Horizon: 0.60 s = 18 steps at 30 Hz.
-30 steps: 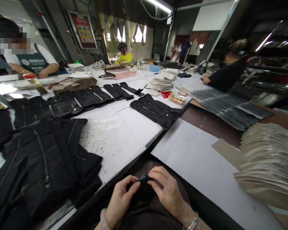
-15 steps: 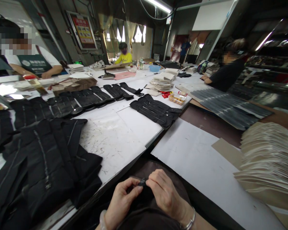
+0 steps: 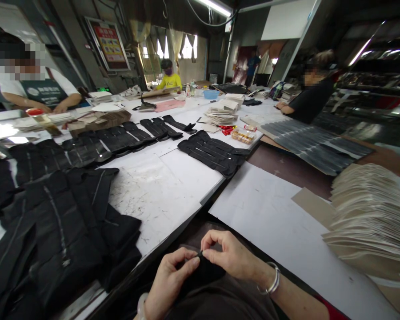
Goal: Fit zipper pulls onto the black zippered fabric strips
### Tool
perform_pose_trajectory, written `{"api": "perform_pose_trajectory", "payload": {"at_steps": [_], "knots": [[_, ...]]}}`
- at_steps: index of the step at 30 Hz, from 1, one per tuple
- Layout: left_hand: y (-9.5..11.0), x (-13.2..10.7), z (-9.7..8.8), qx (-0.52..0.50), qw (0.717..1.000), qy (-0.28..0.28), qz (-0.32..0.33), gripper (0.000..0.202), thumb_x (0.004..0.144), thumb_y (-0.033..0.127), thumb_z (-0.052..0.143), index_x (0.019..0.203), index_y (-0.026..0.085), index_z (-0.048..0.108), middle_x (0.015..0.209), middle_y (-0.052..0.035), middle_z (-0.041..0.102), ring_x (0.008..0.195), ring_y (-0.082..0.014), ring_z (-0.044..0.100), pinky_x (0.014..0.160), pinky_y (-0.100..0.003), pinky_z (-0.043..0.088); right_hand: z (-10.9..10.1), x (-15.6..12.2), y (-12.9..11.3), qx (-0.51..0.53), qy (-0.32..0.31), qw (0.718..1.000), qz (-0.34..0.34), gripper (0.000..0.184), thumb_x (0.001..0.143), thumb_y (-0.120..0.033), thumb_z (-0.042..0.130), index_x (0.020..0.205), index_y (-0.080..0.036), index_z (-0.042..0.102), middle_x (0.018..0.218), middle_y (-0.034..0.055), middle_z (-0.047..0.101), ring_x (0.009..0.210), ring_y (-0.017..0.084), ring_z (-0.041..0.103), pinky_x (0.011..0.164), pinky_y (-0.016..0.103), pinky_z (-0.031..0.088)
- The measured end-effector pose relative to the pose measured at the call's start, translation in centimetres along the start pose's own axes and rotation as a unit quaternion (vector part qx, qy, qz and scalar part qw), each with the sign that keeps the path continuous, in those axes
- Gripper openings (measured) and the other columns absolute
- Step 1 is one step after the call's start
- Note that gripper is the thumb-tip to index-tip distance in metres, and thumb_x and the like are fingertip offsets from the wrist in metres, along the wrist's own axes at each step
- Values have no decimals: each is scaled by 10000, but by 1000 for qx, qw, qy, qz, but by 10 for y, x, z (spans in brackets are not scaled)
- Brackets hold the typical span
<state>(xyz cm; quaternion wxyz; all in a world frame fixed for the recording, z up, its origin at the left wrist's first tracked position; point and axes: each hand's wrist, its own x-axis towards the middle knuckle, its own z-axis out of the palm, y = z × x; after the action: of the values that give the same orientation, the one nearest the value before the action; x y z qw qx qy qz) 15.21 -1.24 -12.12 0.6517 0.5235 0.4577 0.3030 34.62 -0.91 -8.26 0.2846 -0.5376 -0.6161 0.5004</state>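
Observation:
My left hand [image 3: 176, 271] and my right hand [image 3: 222, 251] meet over my lap, fingertips almost touching. Thumb and forefinger of each pinch a small edge of a black fabric piece [image 3: 207, 269]. Most of that piece hangs below the fingers and blends into my dark clothing, so its shape cannot be made out. On the table to the left lies a pile of black fabric pieces with zips [image 3: 70, 218]. A smaller stack of black pieces [image 3: 211, 151] lies ahead of my hands.
A long row of black pieces [image 3: 113, 140] crosses the white table [image 3: 160, 182]. At right, fanned beige sheets [image 3: 370, 218] lie beside a white board [image 3: 270, 213]. Grey strips [image 3: 306, 138] rest on a panel beyond. A clear food box [image 3: 242, 135] stands mid-table. Several people work around it.
My right hand has turned and its fingers now form a raised pinch at the edge of the fabric. My left hand keeps its hold. The view has shifted slightly.

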Motion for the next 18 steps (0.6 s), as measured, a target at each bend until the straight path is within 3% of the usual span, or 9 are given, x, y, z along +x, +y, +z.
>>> {"api": "perform_pose_trajectory", "payload": {"at_steps": [11, 15, 18], "knots": [[24, 5, -5, 24, 997, -62, -43, 432, 720, 547, 737, 660, 130, 645, 597, 26, 509, 573, -99, 388, 519, -204, 326, 3, 5, -4, 125, -22, 991, 49, 85, 653, -91, 640, 693, -142, 697, 636, -34, 635, 598, 92, 516, 572, 203, 374], [24, 8, -17, 32, 995, -65, -76, 487, 678, 632, 740, 676, 158, 629, 503, 59, 494, 433, -64, 360, 408, -175, 276, 11, 6, -9, 137, 20, 990, 39, 88, 653, -75, 670, 693, -149, 697, 632, -44, 625, 606, 90, 519, 567, 189, 382], [24, 11, -27, 23, 993, -34, -107, 490, 636, 652, 765, 696, 176, 667, 506, 21, 615, 443, -108, 538, 416, -175, 402, 18, 4, -12, 131, 94, 987, 17, 123, 654, -121, 740, 761, -167, 701, 670, -48, 617, 651, 101, 529, 593, 188, 405]]}}
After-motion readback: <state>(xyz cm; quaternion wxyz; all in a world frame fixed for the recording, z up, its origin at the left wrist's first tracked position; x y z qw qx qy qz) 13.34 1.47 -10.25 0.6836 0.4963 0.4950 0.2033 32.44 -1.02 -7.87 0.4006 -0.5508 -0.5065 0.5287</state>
